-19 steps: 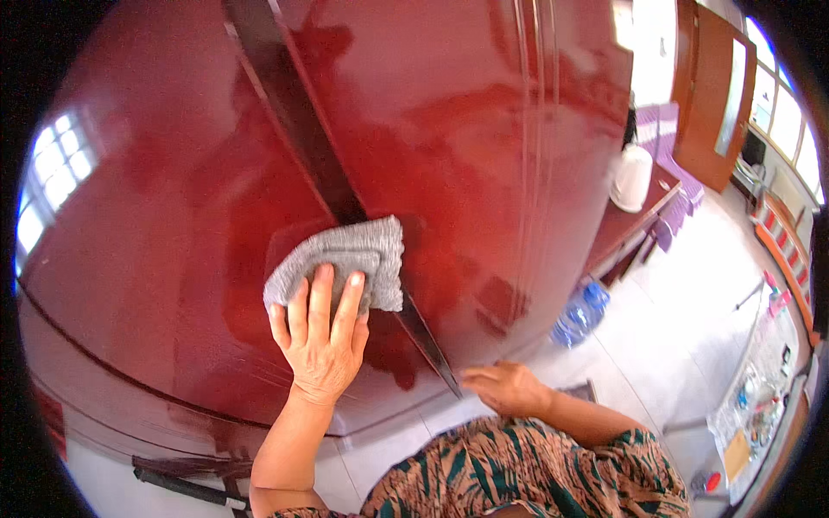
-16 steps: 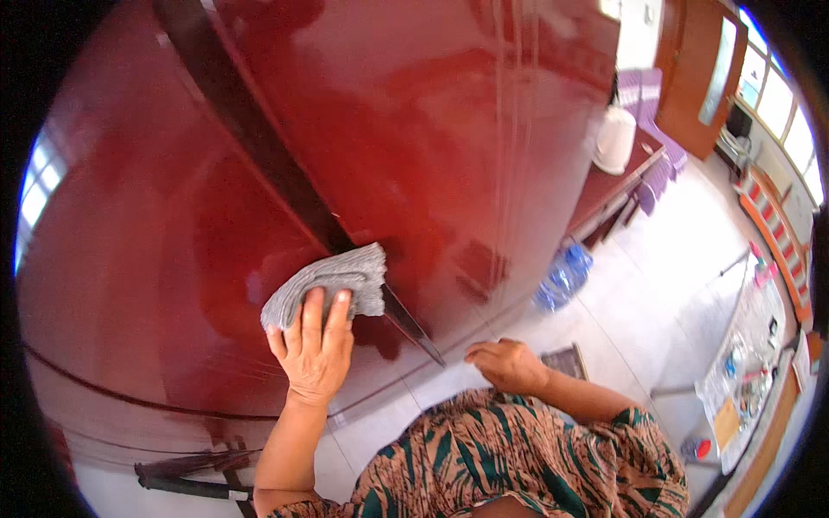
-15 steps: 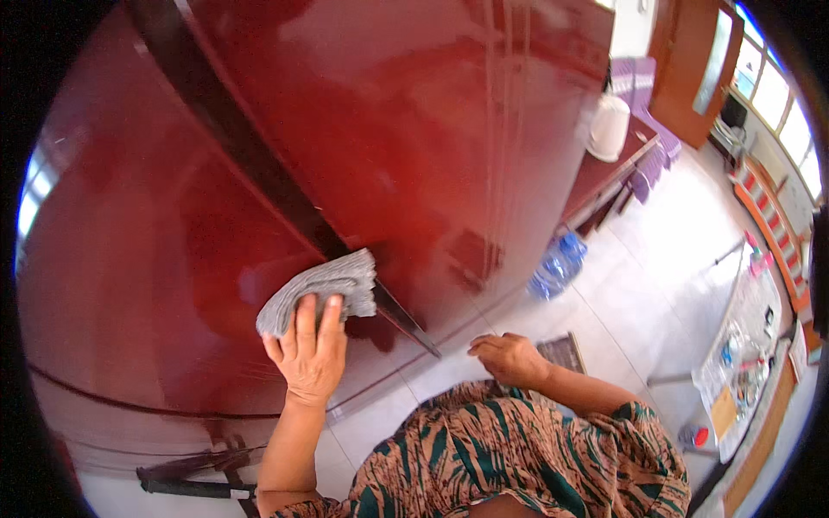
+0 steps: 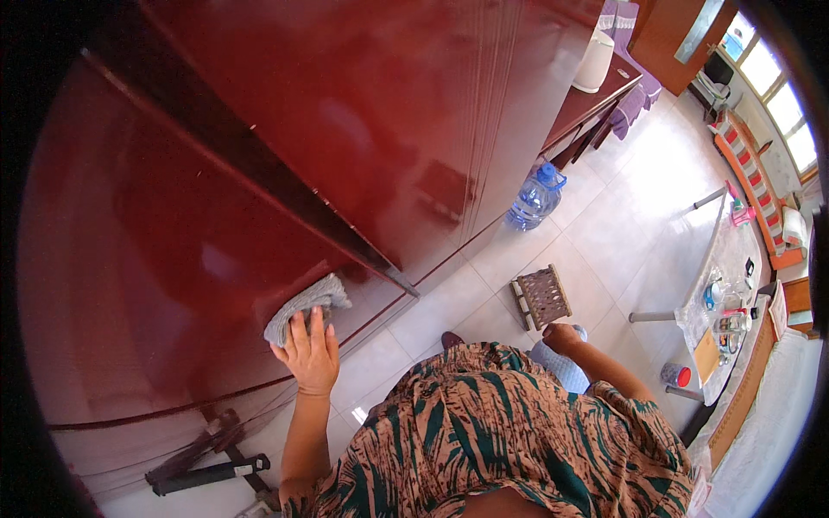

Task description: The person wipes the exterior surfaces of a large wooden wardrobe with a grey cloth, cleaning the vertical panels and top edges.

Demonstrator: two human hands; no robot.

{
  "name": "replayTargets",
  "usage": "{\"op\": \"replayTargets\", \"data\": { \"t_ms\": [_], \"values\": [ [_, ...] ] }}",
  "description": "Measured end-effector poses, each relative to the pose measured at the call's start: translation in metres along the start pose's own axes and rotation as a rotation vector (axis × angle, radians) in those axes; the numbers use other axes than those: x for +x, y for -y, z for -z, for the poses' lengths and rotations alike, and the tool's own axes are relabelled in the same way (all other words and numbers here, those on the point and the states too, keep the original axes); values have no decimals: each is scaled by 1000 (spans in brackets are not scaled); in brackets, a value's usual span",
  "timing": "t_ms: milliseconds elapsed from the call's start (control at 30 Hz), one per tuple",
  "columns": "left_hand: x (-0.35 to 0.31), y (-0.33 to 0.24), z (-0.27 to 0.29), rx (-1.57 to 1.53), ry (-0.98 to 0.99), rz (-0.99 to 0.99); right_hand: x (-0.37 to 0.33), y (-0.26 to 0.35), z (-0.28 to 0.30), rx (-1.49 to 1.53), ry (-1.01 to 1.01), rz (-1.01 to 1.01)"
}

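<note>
My left hand (image 4: pixel 313 361) presses a folded grey cloth (image 4: pixel 302 309) against a glossy dark red cabinet door (image 4: pixel 190 259). Its fingers lie over the cloth's lower part, beside the lower end of a dark strip (image 4: pixel 285 194) that runs slantwise across the cabinet front. My right hand (image 4: pixel 562 337) hangs low at my right side, fingers curled, with nothing visible in it. Just below it is a light blue patterned surface (image 4: pixel 566 373), partly hidden by my arm and shirt.
A small woven stool (image 4: pixel 542 298) stands on the tiled floor near my right hand. Beyond it is a large blue water bottle (image 4: pixel 535 200) beside the cabinet. A glass-like table (image 4: pixel 691 319) with jars stands at right. A black bar-shaped object (image 4: pixel 207 473) lies lower left.
My left hand and the cloth have slid a little lower on the cabinet door, away from the dark strip. My right hand has moved right, toward my side. The view has shifted, showing the stool fully.
</note>
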State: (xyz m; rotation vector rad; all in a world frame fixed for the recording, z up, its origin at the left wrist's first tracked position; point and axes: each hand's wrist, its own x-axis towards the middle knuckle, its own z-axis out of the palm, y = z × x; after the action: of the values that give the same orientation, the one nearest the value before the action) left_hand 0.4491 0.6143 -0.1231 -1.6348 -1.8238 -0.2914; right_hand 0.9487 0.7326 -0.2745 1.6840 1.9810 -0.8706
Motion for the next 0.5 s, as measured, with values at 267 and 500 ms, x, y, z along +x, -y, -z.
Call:
{"op": "replayTargets", "data": {
  "t_ms": [267, 500],
  "values": [
    [95, -7, 38, 1, -276, -24, 7, 11, -58, -175, 36, 539],
    [72, -21, -57, -93, -2, -465, 18, 31, -32, 178, 102, 248]
  ]
}}
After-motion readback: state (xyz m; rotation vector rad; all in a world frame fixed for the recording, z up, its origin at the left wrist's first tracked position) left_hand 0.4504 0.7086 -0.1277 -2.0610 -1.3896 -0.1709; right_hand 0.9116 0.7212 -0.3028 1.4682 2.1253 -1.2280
